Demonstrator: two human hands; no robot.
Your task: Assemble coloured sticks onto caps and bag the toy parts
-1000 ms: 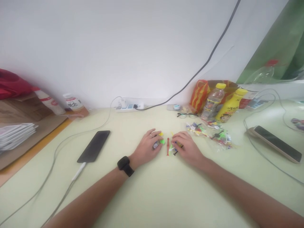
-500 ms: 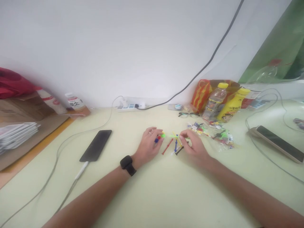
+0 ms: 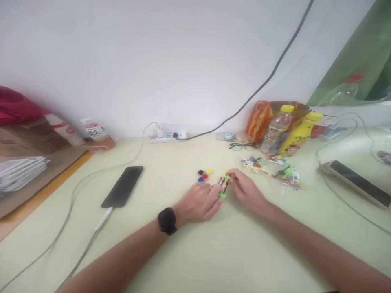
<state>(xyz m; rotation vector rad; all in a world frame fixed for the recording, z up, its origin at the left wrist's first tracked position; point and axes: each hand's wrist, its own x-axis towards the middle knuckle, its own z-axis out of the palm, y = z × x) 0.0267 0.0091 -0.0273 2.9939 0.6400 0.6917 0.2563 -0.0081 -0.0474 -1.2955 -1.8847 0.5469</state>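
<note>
Pinching a green disc [image 3: 221, 195], the left hand [image 3: 198, 200] sits just nearside of four loose discs [image 3: 205, 176] on the table [image 3: 220, 252]. Coloured plastic sticks [image 3: 226, 186] are between both hands. The right hand [image 3: 247, 190] curls its fingers beside them; grip cannot be determined. Bagged plastic parts [image 3: 282, 174] lie farther right.
</note>
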